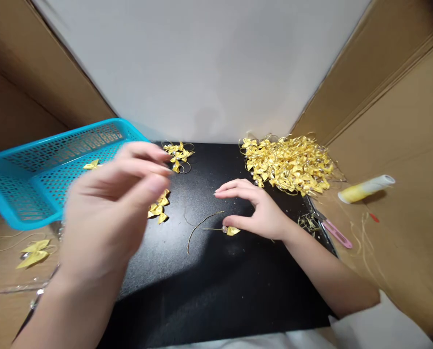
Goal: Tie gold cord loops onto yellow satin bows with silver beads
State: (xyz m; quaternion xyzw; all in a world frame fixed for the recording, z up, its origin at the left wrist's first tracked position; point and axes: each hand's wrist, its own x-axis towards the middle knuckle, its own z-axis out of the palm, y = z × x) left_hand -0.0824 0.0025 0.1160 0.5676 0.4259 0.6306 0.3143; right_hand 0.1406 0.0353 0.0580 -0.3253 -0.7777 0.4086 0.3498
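Observation:
My left hand is raised close to the camera, its thumb and index fingertips pressed together. Whatever they may pinch is too small or hidden to make out. Over the black tabletop, my right hand has its fingers apart from the thumb. Just below that thumb lies a yellow ribbon bow with a clear bead; whether the thumb touches them I cannot tell. A thin gold cord curves on the table to the left of the bow. More yellow bows lie partly hidden behind my left hand.
A blue basket at left holds a bow. A small bow group sits at the back; a large pile lies back right. Pink-handled scissors, cord scraps and a yellow-white roll are at right. Cardboard walls flank the table.

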